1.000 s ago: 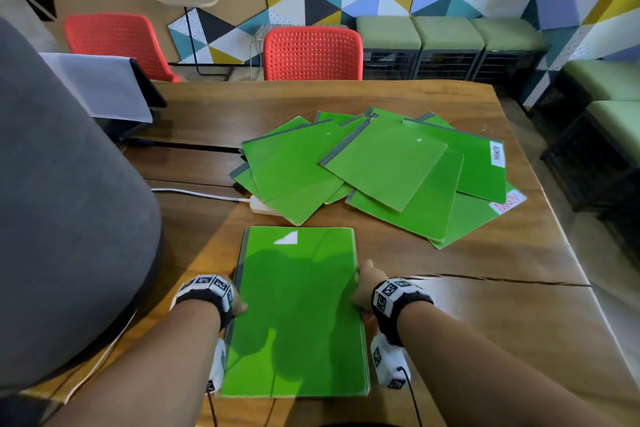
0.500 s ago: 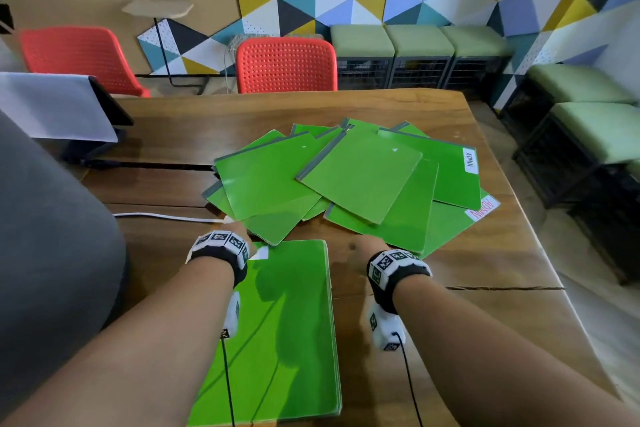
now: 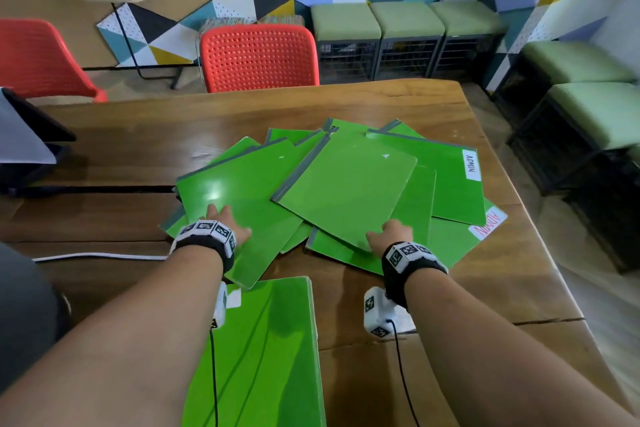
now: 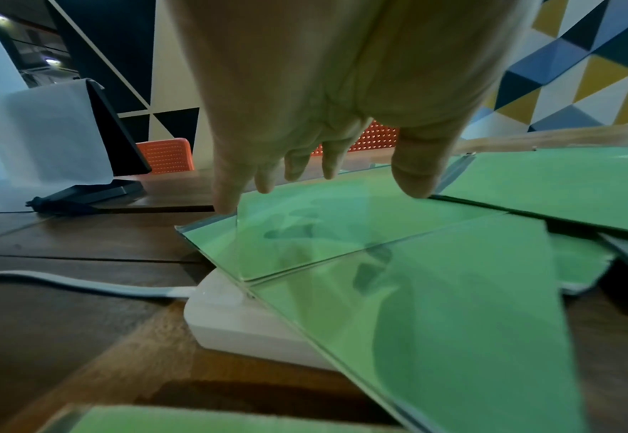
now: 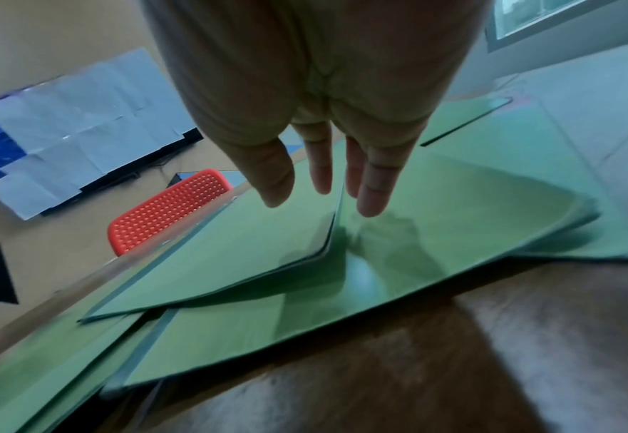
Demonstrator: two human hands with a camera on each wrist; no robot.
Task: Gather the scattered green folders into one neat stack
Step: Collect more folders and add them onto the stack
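from the head camera, the left hand (image 3: 225, 222) lay spread on a glossy green plastic folder (image 3: 242, 204) in the scattered pile on the wooden table (image 3: 485, 288). the right hand (image 3: 388, 234) touched another green folder (image 3: 346, 191). both wrist cameras showed each grip apart, fingers (image 4: 227, 187) straight and clamping nothing.

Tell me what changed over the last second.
Both hands left the sides of the neat stack and reached forward to the scattered folders: the left hand now lies on the left-most folder, the right hand at the near corner of the top middle one. Neither is gripped. The stack and pile stayed put.
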